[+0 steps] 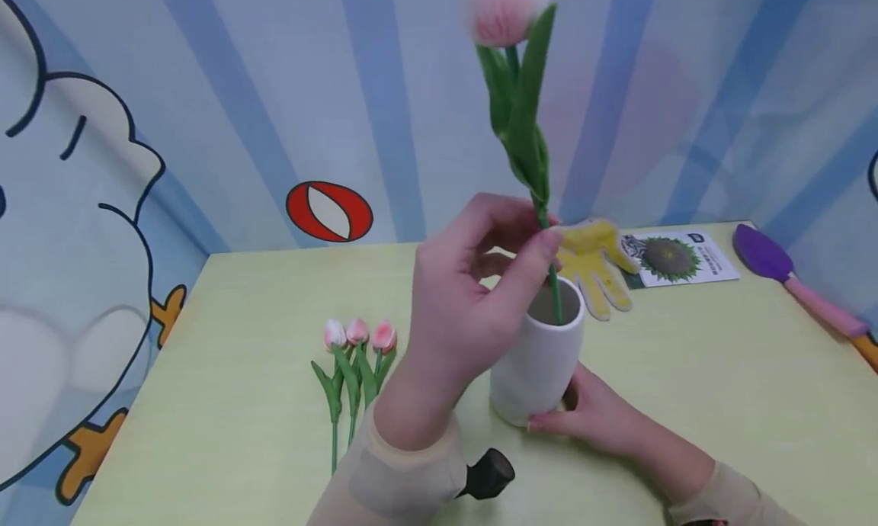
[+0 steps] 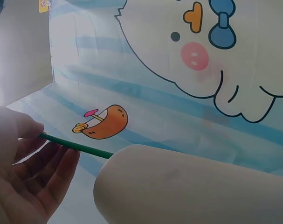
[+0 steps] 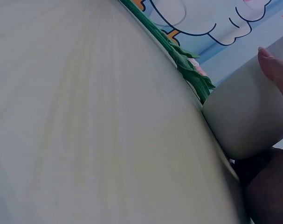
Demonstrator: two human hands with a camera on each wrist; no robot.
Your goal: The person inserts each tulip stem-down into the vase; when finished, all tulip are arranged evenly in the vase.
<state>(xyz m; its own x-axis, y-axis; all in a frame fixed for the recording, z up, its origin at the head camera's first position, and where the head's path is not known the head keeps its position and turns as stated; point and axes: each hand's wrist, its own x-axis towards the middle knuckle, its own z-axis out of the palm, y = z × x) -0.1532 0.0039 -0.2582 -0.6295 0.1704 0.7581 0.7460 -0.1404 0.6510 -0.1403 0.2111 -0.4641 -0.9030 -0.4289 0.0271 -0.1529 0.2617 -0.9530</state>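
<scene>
At the mouth of one white vase [image 1: 535, 377], the left hand [image 1: 469, 282] holds a single pink tulip [image 1: 524, 141], thumb and fingers pinching its green stem — the lower end just inside the rim, the bloom well above. The right hand [image 1: 604, 419] grips the vase near its base, thumb against the wall; its other fingers are mostly hidden, so I cannot tell how they lie. The vase stands upright on the pale yellow worktop [image 1: 261, 358]. Three more tulips [image 1: 350, 373] lie side by side to the left, apart from the vase. Beyond it lie one yellow glove [image 1: 591, 251], one printed card [image 1: 679, 259] beside that and — farther right — one purple spatula [image 1: 763, 251] with a pink handle.
</scene>
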